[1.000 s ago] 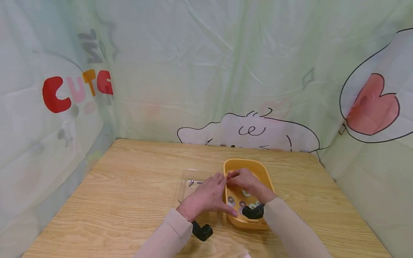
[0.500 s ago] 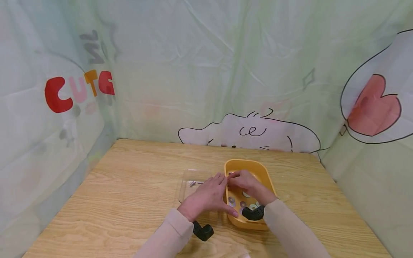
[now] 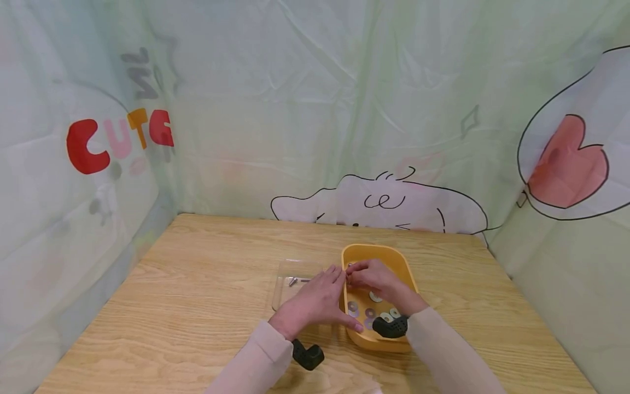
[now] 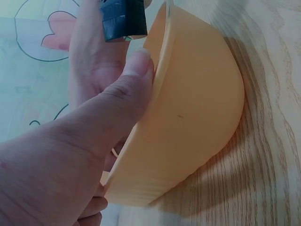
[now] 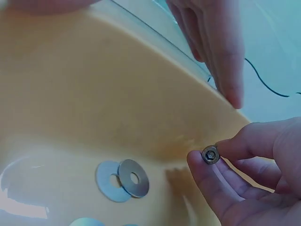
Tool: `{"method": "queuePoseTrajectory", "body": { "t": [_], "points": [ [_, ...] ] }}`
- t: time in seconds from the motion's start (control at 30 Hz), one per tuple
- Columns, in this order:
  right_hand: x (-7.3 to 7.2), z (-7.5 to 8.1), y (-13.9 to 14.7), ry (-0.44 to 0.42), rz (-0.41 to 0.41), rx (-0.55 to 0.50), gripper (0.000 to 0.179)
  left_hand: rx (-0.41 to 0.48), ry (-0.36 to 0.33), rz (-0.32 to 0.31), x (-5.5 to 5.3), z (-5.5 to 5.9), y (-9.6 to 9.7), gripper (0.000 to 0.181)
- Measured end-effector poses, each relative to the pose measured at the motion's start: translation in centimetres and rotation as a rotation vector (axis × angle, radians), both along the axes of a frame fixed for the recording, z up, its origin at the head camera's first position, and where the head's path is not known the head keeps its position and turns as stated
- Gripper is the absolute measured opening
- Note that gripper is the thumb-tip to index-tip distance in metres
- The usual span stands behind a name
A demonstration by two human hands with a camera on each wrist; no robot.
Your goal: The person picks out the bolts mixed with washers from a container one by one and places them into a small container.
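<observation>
An orange plastic bin point(image 3: 376, 343) stands on the table with several flat washers point(image 5: 134, 178) lying on its floor. My right hand point(image 3: 378, 278) reaches inside, close to the left wall. Between thumb and forefinger it pinches a small metal socket-head screw point(image 5: 210, 154), whose hex recess faces the right wrist camera. Along the bin's left rim rests my left hand point(image 3: 317, 298), its fingers fairly straight and its thumb point(image 4: 138, 66) touching the edge. In the left wrist view, the bin's outer wall point(image 4: 197, 94) fills the middle.
Left of the bin, partly under my left hand, lies a clear shallow tray point(image 3: 281, 295) holding a small metal screw point(image 3: 293, 281) and another thin metal piece. The wooden table point(image 3: 197, 295) is bounded by printed curtains point(image 3: 261, 137) at the back and sides.
My right hand has stayed in the bin with only slight finger movement; its wrist has shifted a little to the right. The left hand has hardly moved.
</observation>
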State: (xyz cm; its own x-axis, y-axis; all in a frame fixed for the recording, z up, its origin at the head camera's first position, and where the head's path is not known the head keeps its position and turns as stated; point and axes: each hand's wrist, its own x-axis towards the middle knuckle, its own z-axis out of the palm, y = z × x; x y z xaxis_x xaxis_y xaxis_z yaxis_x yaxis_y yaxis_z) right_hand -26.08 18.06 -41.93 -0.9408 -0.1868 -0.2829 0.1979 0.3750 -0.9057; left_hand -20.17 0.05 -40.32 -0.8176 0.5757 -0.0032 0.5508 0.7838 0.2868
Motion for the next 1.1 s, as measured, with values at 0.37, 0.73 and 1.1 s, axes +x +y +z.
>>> {"method": "queuePoseTrajectory", "body": {
  "t": [0.37,0.73,1.1],
  "points": [
    [0.1,1.7,0.9,0.036,0.064,-0.126,0.034,0.098,-0.024,0.005,0.0,0.0,-0.8,0.123],
    [0.5,2.9,1.4,0.069,0.077,-0.181,0.036,0.09,-0.094,0.074,0.2,0.6,-2.3,0.122],
    [1.1,3.9,0.4,0.082,0.094,-0.144,0.033,0.109,-0.106,0.149,0.2,0.6,-4.4,0.123]
  ]
}}
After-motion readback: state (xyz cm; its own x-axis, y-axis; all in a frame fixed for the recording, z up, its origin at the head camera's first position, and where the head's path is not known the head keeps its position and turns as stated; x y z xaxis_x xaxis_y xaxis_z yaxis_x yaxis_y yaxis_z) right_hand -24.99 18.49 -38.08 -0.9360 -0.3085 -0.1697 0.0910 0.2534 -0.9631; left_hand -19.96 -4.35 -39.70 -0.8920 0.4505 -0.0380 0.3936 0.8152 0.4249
